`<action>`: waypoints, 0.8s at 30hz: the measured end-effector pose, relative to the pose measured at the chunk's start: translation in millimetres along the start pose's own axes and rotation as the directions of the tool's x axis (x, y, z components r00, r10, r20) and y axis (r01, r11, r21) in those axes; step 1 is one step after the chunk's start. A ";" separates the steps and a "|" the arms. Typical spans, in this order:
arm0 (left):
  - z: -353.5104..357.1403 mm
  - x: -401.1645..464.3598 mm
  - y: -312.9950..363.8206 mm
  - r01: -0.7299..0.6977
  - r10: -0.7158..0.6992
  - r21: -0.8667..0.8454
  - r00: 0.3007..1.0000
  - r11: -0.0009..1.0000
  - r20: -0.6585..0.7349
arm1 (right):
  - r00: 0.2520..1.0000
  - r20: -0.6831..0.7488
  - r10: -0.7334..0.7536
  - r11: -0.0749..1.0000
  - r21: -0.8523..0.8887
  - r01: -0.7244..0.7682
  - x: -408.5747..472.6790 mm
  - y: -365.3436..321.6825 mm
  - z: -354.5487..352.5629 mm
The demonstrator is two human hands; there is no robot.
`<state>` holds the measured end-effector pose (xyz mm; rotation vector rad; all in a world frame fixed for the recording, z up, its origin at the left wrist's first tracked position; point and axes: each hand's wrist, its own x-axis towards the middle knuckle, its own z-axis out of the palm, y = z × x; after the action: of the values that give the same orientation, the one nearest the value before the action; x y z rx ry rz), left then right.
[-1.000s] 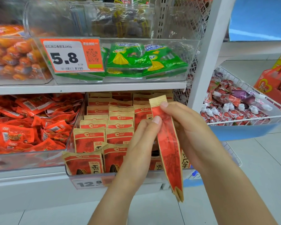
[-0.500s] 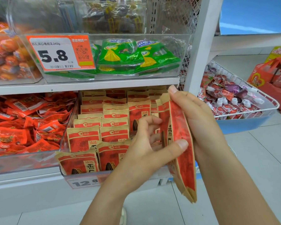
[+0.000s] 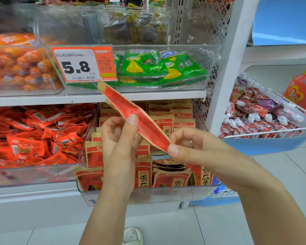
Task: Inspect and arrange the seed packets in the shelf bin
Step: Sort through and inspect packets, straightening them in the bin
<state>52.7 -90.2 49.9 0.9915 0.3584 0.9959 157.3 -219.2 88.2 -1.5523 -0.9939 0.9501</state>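
A red and tan seed packet [image 3: 131, 114] is held edge-on in front of the shelf, slanting from upper left to lower right. My left hand [image 3: 120, 138] grips its middle, thumb on the upper face. My right hand [image 3: 189, 147] pinches its lower right end. Behind them the clear shelf bin [image 3: 148, 193] holds several matching seed packets [image 3: 166, 179], mostly standing in rows. A few at the front right lie slumped.
Left of the bin is a clear bin of red snack packs [image 3: 34, 138]. Above sits a bin of green packets [image 3: 157, 68] with a 5.8 price tag [image 3: 81, 64]. A wire basket of small pouches [image 3: 265, 117] hangs at the right. My shoe [image 3: 132, 236] shows on the tiled floor.
The packet has turned from hanging nearly upright to a slant, top end swung up and left. My right hand moved from its top down to its lower end; my left hand now grips its middle.
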 end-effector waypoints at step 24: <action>0.8 -4.8 -7.8 0.109 -0.169 0.237 0.954 0.965 0.249 | 0.987 -0.154 -0.038 0.994 0.094 0.053 4.9 0.4 -3.5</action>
<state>54.8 -95.9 43.0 1.2688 0.3134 0.6913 162.3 -215.9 88.0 -1.4902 -0.8594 0.8238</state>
